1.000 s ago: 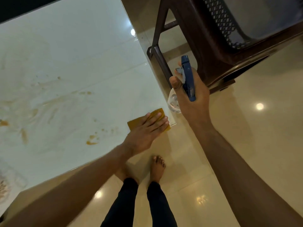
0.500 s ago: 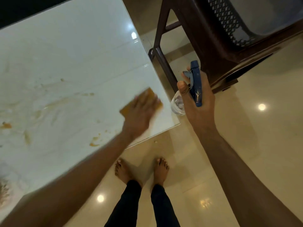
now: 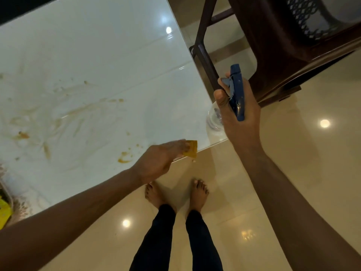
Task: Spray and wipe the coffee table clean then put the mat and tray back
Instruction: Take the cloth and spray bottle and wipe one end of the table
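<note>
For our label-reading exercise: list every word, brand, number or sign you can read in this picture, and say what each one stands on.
None can be read.
Spray bottle in the right hand: plain blue head, no legible print; its clear body is mostly hidden.
Yellow cloth under the left hand: no text.
Table top: only brown smears, no writing.
Yellow item at the left edge: cut off, nothing legible.

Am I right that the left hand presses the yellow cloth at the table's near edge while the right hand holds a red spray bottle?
Not quite: in the head view the spray bottle in the right hand has a blue head, not red. The left hand does press the yellow cloth at the table edge.
</note>
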